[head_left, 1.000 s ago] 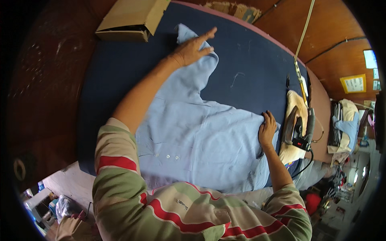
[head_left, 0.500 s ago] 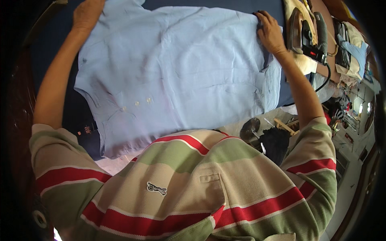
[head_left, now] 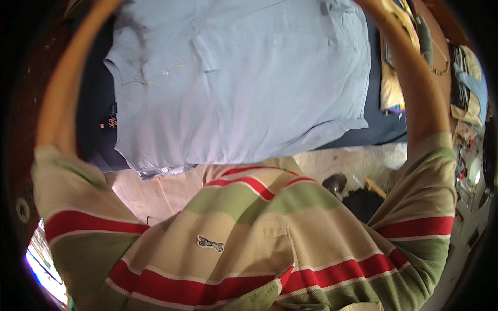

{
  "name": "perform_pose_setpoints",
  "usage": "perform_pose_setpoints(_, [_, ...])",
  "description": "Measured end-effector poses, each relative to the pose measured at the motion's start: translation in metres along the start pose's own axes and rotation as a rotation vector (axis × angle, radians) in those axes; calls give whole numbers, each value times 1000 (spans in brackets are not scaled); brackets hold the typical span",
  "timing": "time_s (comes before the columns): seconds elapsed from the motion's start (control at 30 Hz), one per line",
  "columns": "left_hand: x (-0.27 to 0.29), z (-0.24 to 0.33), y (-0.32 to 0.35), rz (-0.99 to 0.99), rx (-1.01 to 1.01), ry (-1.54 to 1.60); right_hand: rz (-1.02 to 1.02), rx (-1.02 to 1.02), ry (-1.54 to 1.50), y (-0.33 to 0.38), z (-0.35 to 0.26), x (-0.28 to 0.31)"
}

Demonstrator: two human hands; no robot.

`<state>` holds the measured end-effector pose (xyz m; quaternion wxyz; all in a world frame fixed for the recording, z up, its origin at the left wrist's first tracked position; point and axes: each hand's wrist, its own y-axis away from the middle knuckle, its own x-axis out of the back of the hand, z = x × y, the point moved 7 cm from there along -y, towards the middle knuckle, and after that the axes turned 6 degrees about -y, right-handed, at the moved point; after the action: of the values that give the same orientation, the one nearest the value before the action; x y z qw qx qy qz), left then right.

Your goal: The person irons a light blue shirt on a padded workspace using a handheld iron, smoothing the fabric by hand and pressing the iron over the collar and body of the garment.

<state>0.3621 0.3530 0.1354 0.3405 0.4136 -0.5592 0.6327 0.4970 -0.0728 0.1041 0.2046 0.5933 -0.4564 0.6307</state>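
A light blue shirt (head_left: 233,98) lies spread over a dark blue padded surface (head_left: 96,140), with some wrinkles and a few buttons on its left part. Both my arms reach far forward along its two sides. At the upper left edge of the picture, my left hand (head_left: 108,3) is blurred and mostly cut off beside the shirt. My right hand (head_left: 367,3) is at the top edge near the shirt's far right corner, its fingers out of sight. Whether either hand grips the fabric is hidden.
An iron (head_left: 424,39) sits to the right on a cream cloth (head_left: 391,88), partly behind my right forearm. Farther right is a pile of folded clothes (head_left: 469,85). Below the near edge, a dark round object (head_left: 334,183) and a black cloth (head_left: 363,205) show on the floor.
Both hands have moved farther away, to the top edge of the picture. The shirt's near edge has shifted away from my body, and more floor shows below it.
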Motion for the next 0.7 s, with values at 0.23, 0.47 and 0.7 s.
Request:
perform_pose_setpoints(0.23, [182,293,281,-1165,-720,1924,-271,461,-317,115,-50,-3])
perform_pose_setpoints(0.47, [214,305,240,-803,-469,2270,-316,178,-570,117,-32,-1])
perform_pose_setpoints(0.7, [187,297,222,-1209,-524,2229,-54,158,-551,138,-56,-7])
